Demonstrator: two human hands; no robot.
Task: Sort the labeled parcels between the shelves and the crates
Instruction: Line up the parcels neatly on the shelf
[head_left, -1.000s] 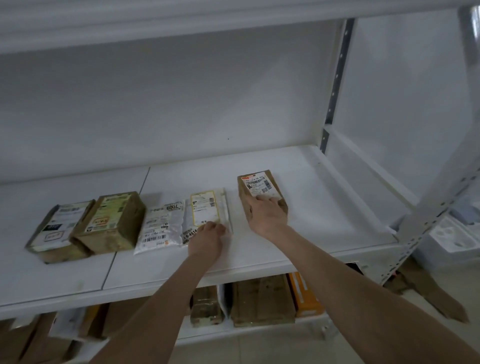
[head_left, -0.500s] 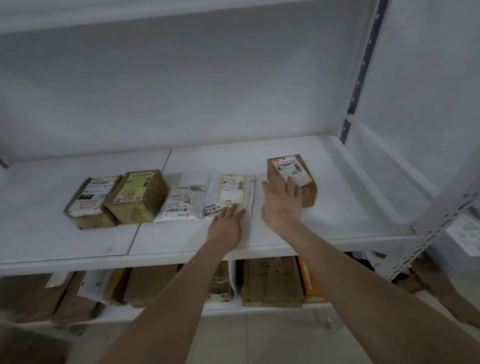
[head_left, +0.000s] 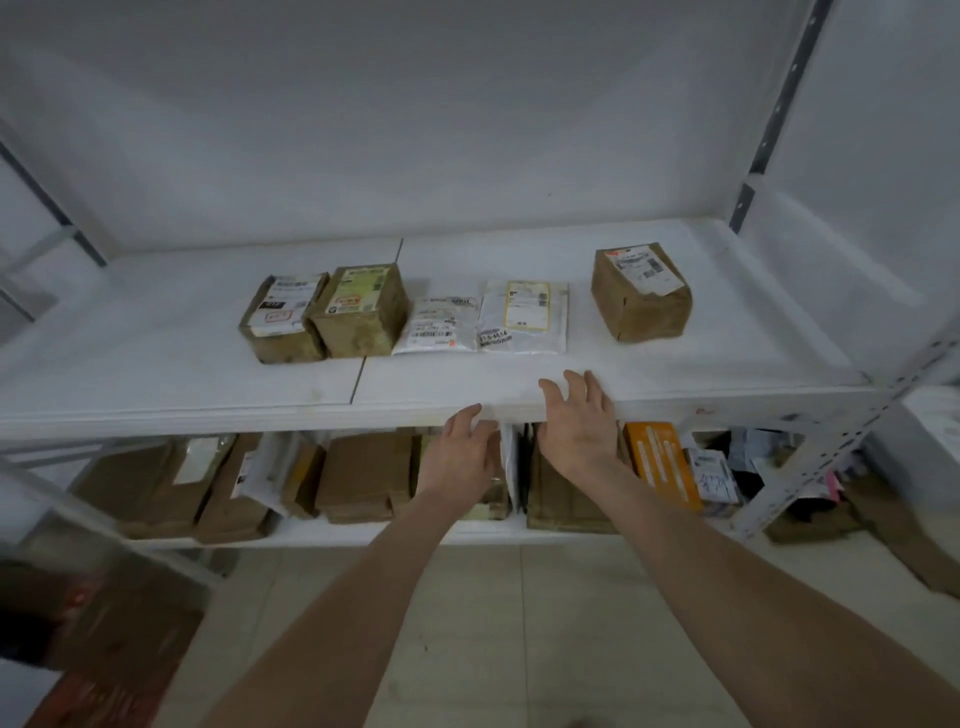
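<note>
On the white shelf (head_left: 519, 379) several labelled parcels lie in a row. Two brown boxes (head_left: 283, 325) (head_left: 358, 310) stand at the left, and beside them lie two white mailer bags (head_left: 441, 327) (head_left: 524, 317). A brown box (head_left: 641, 293) stands apart at the right. My left hand (head_left: 460, 457) and my right hand (head_left: 579, 423) hover in front of the shelf's front edge, fingers relaxed, holding nothing. Neither hand touches a parcel.
The lower shelf (head_left: 363, 532) is packed with brown parcels (head_left: 358, 475), a white bag (head_left: 265, 470) and an orange box (head_left: 662, 462). A perforated metal upright (head_left: 810, 462) stands at the right. A dark, blurred crate (head_left: 98, 634) sits at the lower left on the tiled floor (head_left: 519, 623).
My right hand has let go of the brown box at the right and my left hand has left the mailer bag. Both hands have drawn back to the shelf's front edge.
</note>
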